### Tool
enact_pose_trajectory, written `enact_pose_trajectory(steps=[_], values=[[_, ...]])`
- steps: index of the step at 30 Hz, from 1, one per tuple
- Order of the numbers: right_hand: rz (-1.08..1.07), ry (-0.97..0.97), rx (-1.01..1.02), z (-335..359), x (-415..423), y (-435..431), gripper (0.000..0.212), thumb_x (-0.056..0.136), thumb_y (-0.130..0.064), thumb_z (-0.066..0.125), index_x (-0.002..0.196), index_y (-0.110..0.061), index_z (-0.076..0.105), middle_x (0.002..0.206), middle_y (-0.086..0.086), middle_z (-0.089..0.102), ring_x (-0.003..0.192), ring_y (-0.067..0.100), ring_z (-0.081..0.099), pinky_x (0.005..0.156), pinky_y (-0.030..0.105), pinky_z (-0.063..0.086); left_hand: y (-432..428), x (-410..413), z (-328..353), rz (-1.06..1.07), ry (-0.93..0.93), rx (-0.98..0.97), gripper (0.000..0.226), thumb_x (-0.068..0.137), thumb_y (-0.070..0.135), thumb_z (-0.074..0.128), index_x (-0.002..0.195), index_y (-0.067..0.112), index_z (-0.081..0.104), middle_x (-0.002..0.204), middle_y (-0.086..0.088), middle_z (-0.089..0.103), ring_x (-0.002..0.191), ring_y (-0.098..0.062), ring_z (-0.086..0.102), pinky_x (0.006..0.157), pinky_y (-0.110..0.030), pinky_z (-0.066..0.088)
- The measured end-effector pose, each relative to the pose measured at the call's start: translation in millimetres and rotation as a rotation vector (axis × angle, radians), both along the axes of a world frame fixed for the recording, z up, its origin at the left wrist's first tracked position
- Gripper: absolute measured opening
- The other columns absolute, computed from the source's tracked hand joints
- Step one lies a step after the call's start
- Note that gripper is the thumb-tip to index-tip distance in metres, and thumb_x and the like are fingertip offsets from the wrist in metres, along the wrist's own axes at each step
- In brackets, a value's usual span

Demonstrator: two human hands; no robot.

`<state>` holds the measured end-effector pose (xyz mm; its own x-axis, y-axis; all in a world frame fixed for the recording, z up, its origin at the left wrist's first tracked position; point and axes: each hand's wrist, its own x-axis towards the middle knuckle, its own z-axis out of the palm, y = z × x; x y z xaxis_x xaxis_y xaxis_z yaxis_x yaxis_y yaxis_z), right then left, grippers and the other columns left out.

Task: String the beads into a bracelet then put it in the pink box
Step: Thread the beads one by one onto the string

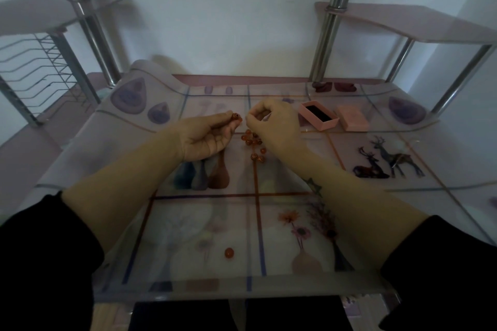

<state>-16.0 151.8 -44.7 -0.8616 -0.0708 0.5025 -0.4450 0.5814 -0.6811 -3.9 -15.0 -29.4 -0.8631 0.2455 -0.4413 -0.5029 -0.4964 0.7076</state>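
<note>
My left hand [208, 134] pinches an orange bead [235, 116] between thumb and fingertips above the table. Just to its right, my right hand [271, 126] has its fingers curled and pinched together close to that bead; a string is too thin to make out. Under and between the hands lies a pile of several loose orange beads [252, 142] on the glass table [204, 223]. One stray bead [229, 252] lies near the front edge. The open pink box [318, 115] with a dark lining stands right of my right hand, its pink lid [352, 121] beside it.
The glass top covers a patterned sheet with deer and vase pictures. Chrome posts [326, 43] rise at the back left and right, carrying shelves. A wire rack [35, 70] hangs at the far left.
</note>
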Motion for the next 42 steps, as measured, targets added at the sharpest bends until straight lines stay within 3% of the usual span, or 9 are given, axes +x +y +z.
enact_pose_trajectory(steps=[12,16,42], values=[[0.016,-0.002,-0.012,1.0,2.0,0.8,0.016,0.079,-0.021,0.069,0.072,-0.030,0.058,0.066,-0.017,0.058,0.062,-0.004,0.055,0.056,0.008,0.042,0.5,1.0,-1.3,-0.002,0.007,-0.004,0.014,0.090,0.011,0.061,0.096,0.001,0.067,0.075,-0.008,0.071,0.063,-0.009,0.067,0.056,-0.016,0.055],[0.016,-0.009,-0.016,-0.7,1.3,0.2,0.009,0.079,-0.022,0.069,0.074,-0.025,0.062,0.067,-0.017,0.059,0.062,-0.004,0.054,0.056,0.010,0.042,1.8,2.4,-0.4,0.008,0.006,-0.003,0.014,0.091,0.012,0.059,0.097,0.001,0.067,0.074,-0.008,0.071,0.061,-0.008,0.067,0.058,-0.014,0.054],[0.038,-0.010,0.016,0.5,6.0,0.2,0.016,0.079,-0.019,0.070,0.072,-0.028,0.059,0.065,-0.018,0.057,0.062,-0.008,0.055,0.053,0.006,0.041,3.7,4.8,-1.7,0.003,0.002,-0.015,0.012,0.090,0.012,0.060,0.093,0.002,0.068,0.077,-0.008,0.071,0.065,-0.008,0.066,0.056,-0.014,0.054]])
